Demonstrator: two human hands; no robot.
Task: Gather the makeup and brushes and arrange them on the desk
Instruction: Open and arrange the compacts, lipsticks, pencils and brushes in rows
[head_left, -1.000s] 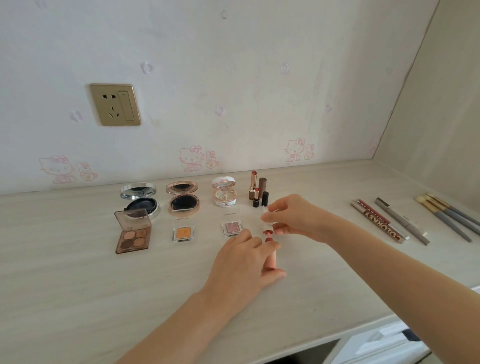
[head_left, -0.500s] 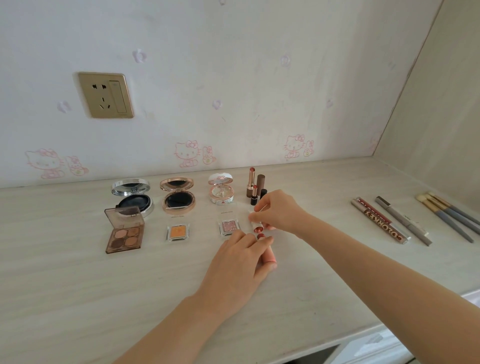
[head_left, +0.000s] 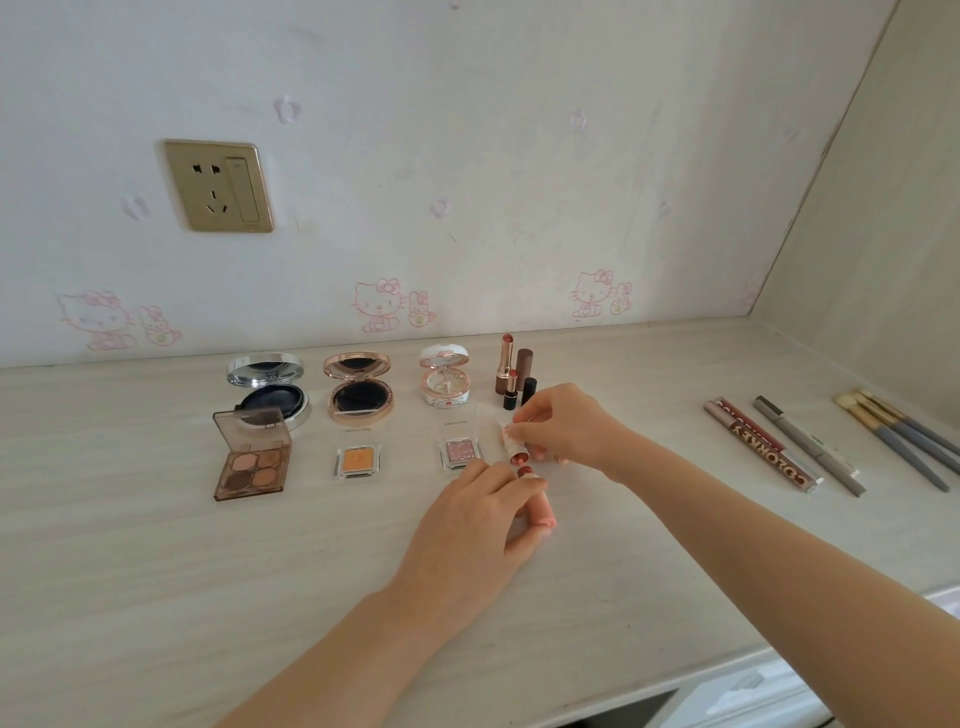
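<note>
Left hand (head_left: 467, 530), centre frame: fingers and thumb curled round pink lip tube (head_left: 543, 512), which lies at a low angle close to the desk (head_left: 156, 571), red neck pointing toward the wall. Can't tell if the tube touches the desk.

Right hand (head_left: 566, 431), just above and right of it: fingertips pinch pale cap (head_left: 511, 441). The cap's reddish end faces the tube's neck with a small gap between them, not joined.

Layout, left to right:
- back row: silver compact (head_left: 267, 387), rose-gold compact (head_left: 360, 389), white decorated compact (head_left: 445, 382), all lids up
- upright lipsticks (head_left: 506, 364) clustered just behind the right hand
- front row: four-pan eyeshadow palette (head_left: 252, 457), orange single shadow (head_left: 357, 460), pink glitter shadow (head_left: 460, 452), the last just left of the cap
- right of frame, well apart from the hands: red-lettered tubes (head_left: 763, 449), grey pen (head_left: 808, 444), brushes (head_left: 898, 436), all lying flat, roughly parallel

Wall socket (head_left: 218, 185) sits upper left.
</note>
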